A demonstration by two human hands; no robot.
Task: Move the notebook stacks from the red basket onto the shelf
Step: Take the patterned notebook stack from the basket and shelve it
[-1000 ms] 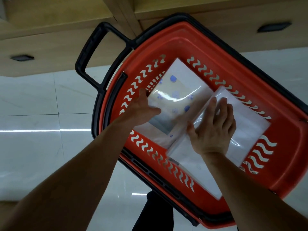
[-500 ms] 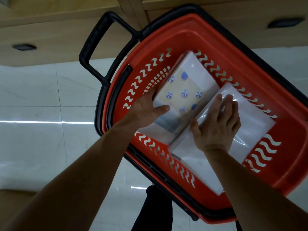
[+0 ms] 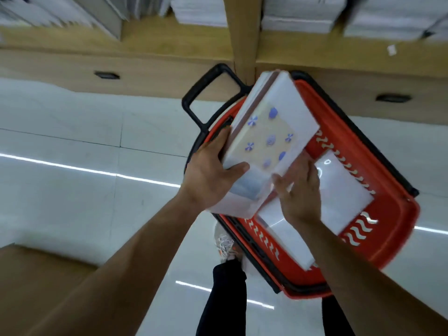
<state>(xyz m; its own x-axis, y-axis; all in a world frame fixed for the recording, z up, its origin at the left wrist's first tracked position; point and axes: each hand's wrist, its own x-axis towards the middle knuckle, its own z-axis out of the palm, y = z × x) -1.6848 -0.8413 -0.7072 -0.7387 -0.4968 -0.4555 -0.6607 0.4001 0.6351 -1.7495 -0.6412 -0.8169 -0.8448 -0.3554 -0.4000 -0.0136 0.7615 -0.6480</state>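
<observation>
Clearly a dense load: wrapped notebook stack (image 3: 271, 139) in glossy film, stiff as a block but slick, probably heavy, so best clamped by both long sides with support underneath. Held tilted above the red basket (image 3: 392, 241), over its handle-side rim, far end pointing toward the wooden shelf (image 3: 169, 42) where other white stacks (image 3: 298, 18) already sit. Left hand (image 3: 208, 180) wrapped on the near left edge, thumb flat across the top film, other fingers hidden below. Right hand (image 3: 300, 192) at the near right corner, fingers (image 3: 309, 170) close together and curled under the stack; exact contact underneath cannot be told. Second wrapped stack (image 3: 339, 195) lying flat inside the basket, along its right wall.
</observation>
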